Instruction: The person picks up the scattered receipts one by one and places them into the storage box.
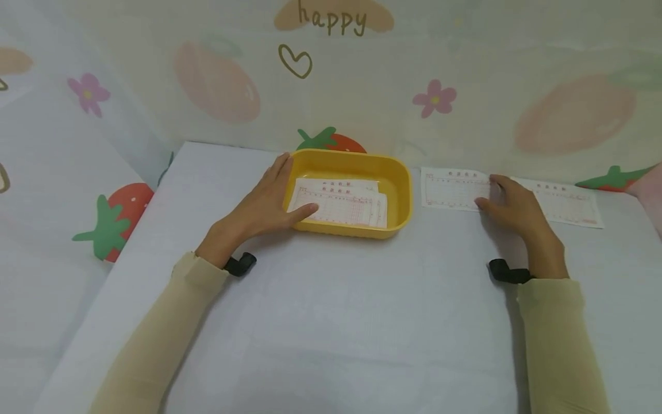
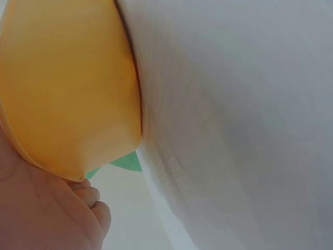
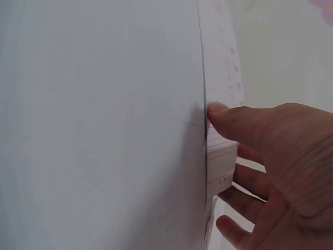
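Observation:
My left hand [image 1: 264, 204] holds the left end of a yellow plastic basket [image 1: 403, 195], its thumb reaching over the near rim and its fingers along the outer wall. In the left wrist view the fingertips curl past the far corner of the basket [image 2: 73, 78]. Several white printed slips [image 1: 336, 206] with red lines lie inside. Over to the right, my right hand [image 1: 517, 210] pinches the right end of a similar slip [image 1: 450, 188] between thumb and fingers. Seen from the right wrist, the thumb is at the slip's [image 3: 221, 159] near edge, with fingers behind it.
Another printed slip [image 1: 574, 204] lies right of the pinched one, partly behind my right hand. Both slips and the basket are near the back edge of the white-covered table [image 1: 362, 322]. A patterned cloth [image 1: 362, 86] hangs behind. A pink shape [image 1: 649, 195] shows at the far right.

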The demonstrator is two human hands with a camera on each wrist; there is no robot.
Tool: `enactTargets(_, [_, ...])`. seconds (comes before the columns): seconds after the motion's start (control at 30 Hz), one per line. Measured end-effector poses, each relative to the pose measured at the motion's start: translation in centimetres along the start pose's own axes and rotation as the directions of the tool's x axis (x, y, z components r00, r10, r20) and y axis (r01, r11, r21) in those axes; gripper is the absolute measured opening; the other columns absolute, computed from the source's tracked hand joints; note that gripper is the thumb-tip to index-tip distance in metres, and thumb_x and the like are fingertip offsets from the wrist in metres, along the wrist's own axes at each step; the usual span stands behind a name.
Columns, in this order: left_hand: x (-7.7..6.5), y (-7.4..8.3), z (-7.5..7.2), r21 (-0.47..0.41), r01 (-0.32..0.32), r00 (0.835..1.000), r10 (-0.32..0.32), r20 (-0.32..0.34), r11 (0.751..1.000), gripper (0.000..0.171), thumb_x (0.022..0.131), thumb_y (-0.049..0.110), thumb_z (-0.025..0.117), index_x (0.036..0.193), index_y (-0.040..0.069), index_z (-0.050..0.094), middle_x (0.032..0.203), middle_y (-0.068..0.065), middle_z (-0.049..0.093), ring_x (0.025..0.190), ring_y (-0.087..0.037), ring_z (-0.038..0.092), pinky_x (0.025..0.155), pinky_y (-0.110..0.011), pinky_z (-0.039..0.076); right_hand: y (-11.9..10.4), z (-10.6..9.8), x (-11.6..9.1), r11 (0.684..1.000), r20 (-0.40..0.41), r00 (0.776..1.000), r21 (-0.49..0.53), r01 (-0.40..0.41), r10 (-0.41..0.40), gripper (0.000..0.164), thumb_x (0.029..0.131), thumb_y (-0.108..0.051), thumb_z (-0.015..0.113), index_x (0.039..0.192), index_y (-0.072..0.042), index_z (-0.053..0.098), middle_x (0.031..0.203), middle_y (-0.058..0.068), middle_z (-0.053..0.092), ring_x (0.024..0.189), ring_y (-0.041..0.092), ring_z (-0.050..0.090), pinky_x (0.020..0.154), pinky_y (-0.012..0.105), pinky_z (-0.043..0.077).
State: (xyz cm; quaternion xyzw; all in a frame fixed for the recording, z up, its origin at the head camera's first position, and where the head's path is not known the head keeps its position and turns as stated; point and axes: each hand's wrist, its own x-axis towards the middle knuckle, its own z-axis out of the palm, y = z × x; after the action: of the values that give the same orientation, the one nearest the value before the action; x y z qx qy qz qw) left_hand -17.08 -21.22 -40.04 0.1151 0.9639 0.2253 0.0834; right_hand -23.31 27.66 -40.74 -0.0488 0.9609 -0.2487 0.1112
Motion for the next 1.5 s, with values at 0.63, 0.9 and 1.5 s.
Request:
enactTargets(0.63, [-0.1,0.0,0.0,-0.003,-0.021,1.000,0.021,-0.014,1.000,0.115,0.087,0.079,0.049,0.162,0.016,-0.013,0.171,0.000,-0.015,0.161,-0.025,-0.002,0.131,-0.051,0.014,-0.7,0.4,-0.6,0.995,-0.213,0.977,0.097,0.010,0.011,0.050,0.096,-0.017,0.061,0.142,-0.001,0.055,0.135,0.029,0.059,0.112,0.036,0.054,0.091,0.043,0.042])
enactTargets(0.9, [0.0,-0.1,0.1,-0.004,-0.030,0.999,0.030,-0.017,1.000,0.114,0.087,0.077,0.050,0.162,0.016,-0.012,0.172,-0.001,-0.014,0.161,-0.026,0.000,0.130,-0.052,0.014,-0.5,-0.5,-1.1,0.998,-0.223,0.975,0.059,0.028,-0.015,0.048,0.094,-0.026,0.068,0.137,-0.004,0.062,0.103,0.016,0.063,0.083,0.017,0.049,0.064,0.023,0.041])
enactTargets(1.5, [0.0,-0.2,0.1,-0.016,-0.013,1.000,0.012,-0.004,1.000,0.116,0.086,0.082,0.047,0.162,0.017,-0.013,0.171,0.003,-0.017,0.161,-0.025,-0.002,0.131,-0.049,0.014,-1.9,-3.2,-3.2,0.989,-0.260,0.965,0.150,-0.002,0.042,0.042,0.094,-0.045,0.064,0.110,-0.006,0.069,0.075,-0.035,0.058,0.069,-0.003,0.058,0.062,0.017,0.046])
